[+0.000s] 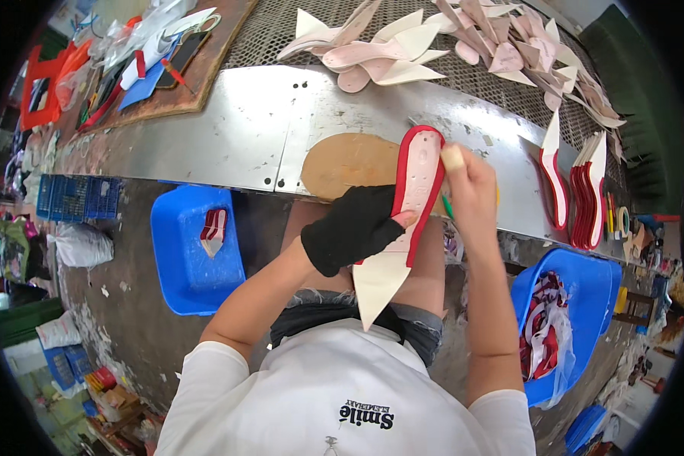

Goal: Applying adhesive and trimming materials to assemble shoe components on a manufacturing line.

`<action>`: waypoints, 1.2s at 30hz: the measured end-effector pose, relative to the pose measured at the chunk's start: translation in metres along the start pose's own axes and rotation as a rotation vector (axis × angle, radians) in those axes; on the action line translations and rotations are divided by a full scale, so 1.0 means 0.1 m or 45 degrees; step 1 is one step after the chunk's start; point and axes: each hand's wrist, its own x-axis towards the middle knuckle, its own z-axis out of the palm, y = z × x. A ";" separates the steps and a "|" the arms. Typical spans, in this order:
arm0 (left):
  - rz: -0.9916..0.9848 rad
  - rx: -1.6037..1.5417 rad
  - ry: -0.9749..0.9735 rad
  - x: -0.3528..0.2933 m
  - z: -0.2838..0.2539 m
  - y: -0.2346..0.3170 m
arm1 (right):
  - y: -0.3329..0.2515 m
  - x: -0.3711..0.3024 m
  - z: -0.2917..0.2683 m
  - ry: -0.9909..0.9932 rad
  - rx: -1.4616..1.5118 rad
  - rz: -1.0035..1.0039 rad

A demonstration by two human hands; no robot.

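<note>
My left hand (pixel 357 228), in a black glove with a bare thumb tip, grips a shoe insole (pixel 420 178) above my lap. Red trim lines the insole's rounded edge, and its cream pointed end hangs toward me. At the upper right edge of the insole, my right hand (pixel 470 178) is closed, its thumb by the red trim. From beneath that fist sticks a thin green tool handle (pixel 447 205); the rest of the tool is hidden. Under the hands, a brown oval board (pixel 342 163) lies on the metal worktop (pixel 243 114).
Untrimmed insoles (pixel 380 53) lie piled on mesh at the back. Red-trimmed ones (pixel 587 194) are stacked at the right edge. A blue bin (pixel 167 258) holding red-edged pieces stands left; another (pixel 593 296) with red and white scraps stands right. Tools clutter a wooden board (pixel 205 83) at far left.
</note>
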 end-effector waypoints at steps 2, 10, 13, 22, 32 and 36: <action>0.022 0.038 -0.037 -0.01 0.01 0.00 | -0.03 0.17 -0.13 -0.130 0.140 0.190; 0.116 0.191 -0.033 -0.05 -0.08 0.00 | -0.14 0.27 -0.24 -0.441 -0.163 0.003; 0.153 0.168 -0.112 -0.06 -0.06 -0.02 | -0.20 0.31 -0.26 -0.533 0.043 -0.028; 0.050 0.085 -0.052 -0.09 -0.03 0.00 | -0.28 0.25 -0.21 -0.416 -0.206 -0.022; 0.173 0.014 0.054 -0.07 0.01 -0.04 | -0.59 0.20 -0.05 -0.443 -0.793 0.241; -0.054 -0.725 -0.116 -0.10 0.06 0.03 | -0.53 0.25 -0.04 -0.518 0.401 0.137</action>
